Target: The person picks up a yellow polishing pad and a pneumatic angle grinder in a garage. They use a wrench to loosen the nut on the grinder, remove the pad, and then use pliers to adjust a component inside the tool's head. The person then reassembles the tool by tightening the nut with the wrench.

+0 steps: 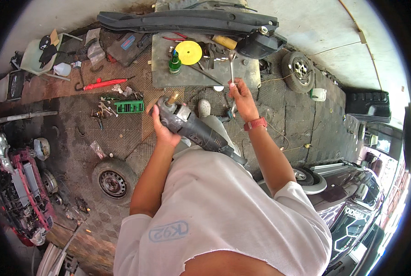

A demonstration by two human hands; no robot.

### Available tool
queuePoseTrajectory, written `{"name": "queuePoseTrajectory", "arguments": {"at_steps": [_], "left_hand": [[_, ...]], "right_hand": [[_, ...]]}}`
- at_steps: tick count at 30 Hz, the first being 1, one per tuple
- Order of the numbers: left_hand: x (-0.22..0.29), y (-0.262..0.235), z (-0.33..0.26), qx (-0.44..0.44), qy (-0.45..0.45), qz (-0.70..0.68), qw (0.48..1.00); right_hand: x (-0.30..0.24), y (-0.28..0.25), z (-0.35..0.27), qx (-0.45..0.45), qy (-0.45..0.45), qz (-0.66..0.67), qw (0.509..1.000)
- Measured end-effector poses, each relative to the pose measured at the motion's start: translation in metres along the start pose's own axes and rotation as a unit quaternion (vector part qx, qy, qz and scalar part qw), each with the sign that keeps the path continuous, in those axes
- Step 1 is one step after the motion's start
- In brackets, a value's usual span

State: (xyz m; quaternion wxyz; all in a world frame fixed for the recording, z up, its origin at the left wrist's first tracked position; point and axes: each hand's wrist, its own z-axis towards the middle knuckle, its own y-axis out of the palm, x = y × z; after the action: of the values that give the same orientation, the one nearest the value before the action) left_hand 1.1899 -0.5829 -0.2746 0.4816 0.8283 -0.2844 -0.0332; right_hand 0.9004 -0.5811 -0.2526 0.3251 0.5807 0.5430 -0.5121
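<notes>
Grinder [194,126] up at chest height, my left hand [164,131] clamped round its head; it looks heavy and rigid, best held at the body. Right hand [242,96] closed on a wrench [232,69], with the yellow disc [188,52] on the far metal plate [168,76].

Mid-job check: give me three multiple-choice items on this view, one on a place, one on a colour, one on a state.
1. Where does the yellow disc lie?
A. on the grey mat
B. on the spare wheel
C. in the left hand

2. What colour is the wristband?
A. green
B. red
C. white

3. What does the right hand hold?
A. nothing
B. a bottle
C. a wrench

Answers: 1 A, the disc rests flat on the mat beside the green bottle. 2 B, it reads plainly red. 3 C, the fingers close round the metal shank, while the left hand grips the angle grinder.
</notes>
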Motion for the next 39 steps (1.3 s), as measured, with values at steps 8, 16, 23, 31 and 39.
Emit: {"name": "queuePoseTrajectory", "arguments": {"at_steps": [8, 16, 23, 31, 39], "left_hand": [[0.002, 0.003, -0.01, 0.13, 0.118, 0.002, 0.984], [-0.02, 0.013, -0.019, 0.199, 0.242, -0.001, 0.95], [-0.057, 0.056, -0.014, 0.311, 0.291, 0.0, 0.905], [-0.088, 0.07, -0.009, 0.316, 0.354, -0.047, 0.879], [-0.11, 0.067, -0.021, 0.379, 0.377, -0.04, 0.844]], "right_hand": [[0.149, -0.076, 0.087, 0.031, 0.074, -0.392, 0.917], [0.194, -0.117, 0.182, -0.084, 0.102, -0.617, 0.776], [0.191, -0.116, 0.23, -0.076, -0.036, -0.59, 0.803], [0.145, -0.035, 0.283, -0.031, -0.195, -0.401, 0.895], [0.114, 0.056, 0.354, -0.063, -0.283, -0.358, 0.888]]}}
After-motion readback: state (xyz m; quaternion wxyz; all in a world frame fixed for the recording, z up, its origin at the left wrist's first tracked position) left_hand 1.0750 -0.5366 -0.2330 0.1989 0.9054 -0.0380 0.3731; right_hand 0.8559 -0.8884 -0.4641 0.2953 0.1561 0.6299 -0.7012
